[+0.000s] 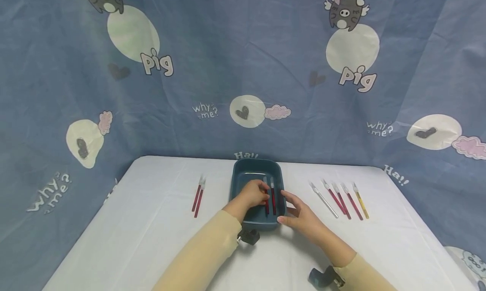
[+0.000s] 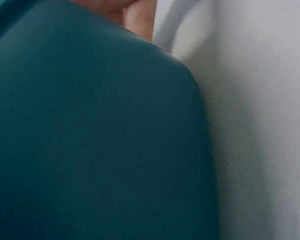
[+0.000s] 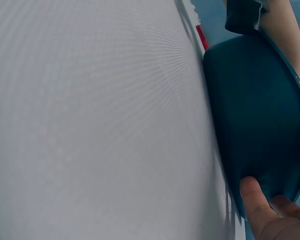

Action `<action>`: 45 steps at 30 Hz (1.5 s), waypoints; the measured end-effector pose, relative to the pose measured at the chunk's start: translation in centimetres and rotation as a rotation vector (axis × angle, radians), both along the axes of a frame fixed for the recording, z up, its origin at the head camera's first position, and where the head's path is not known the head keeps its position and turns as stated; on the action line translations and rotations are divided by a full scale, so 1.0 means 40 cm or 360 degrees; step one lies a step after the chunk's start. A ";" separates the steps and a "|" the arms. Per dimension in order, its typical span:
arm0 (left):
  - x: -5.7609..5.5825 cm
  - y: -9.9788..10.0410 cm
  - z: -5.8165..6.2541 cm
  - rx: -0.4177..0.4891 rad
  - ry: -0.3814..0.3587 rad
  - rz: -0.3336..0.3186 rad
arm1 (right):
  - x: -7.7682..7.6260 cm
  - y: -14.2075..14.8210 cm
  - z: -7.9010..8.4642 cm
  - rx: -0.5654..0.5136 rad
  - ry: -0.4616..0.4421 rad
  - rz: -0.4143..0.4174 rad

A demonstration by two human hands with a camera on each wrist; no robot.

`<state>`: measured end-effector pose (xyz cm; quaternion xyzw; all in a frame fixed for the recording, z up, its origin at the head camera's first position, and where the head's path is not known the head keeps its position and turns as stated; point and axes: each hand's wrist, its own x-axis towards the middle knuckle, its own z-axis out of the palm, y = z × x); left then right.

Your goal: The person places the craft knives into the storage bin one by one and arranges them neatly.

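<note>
A dark teal tray point(image 1: 237, 179) stands on the table, and two red-handled craft knives with pale caps lie in it, the right one point(image 1: 273, 200) apart from my hand. My left hand point(image 1: 252, 194) reaches into the tray. Its curled fingers pinch the left red craft knife point(image 1: 267, 206), partly hidden by them. My right hand point(image 1: 301, 215) touches the tray's right side, its thumb at the near corner and fingers spread along the wall. In the right wrist view a fingertip point(image 3: 250, 187) presses the tray's outer wall point(image 3: 255, 110). The left wrist view is mostly filled by tray wall point(image 2: 100, 120).
Two red craft knives point(image 1: 198, 196) lie left of the tray. To the right is a row of several: a silver one point(image 1: 324, 201), red ones point(image 1: 352, 202) and a gold one point(image 1: 360, 201). Behind the white table point(image 1: 152, 189) hangs a blue patterned cloth point(image 1: 212, 71).
</note>
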<state>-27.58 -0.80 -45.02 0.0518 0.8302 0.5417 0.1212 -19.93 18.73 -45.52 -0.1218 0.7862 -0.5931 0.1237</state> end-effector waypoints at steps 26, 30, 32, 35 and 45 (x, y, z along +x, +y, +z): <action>-0.010 0.021 -0.021 -0.0152 0.0073 0.0068 | 0.001 -0.004 -0.007 0.0000 -0.0007 0.0004; -0.010 0.022 -0.021 -0.0149 0.0077 0.0056 | 0.002 -0.002 -0.007 -0.0004 -0.0002 0.0013; -0.008 0.021 -0.019 -0.0145 0.0095 0.0039 | 0.003 -0.002 -0.006 -0.0021 -0.0005 0.0016; -0.005 0.018 -0.016 -0.0124 0.0108 0.0016 | 0.003 -0.003 -0.007 -0.0039 0.0000 0.0013; -0.007 0.012 -0.014 0.0028 0.0082 0.0005 | 0.004 -0.003 -0.008 -0.0054 0.0005 0.0014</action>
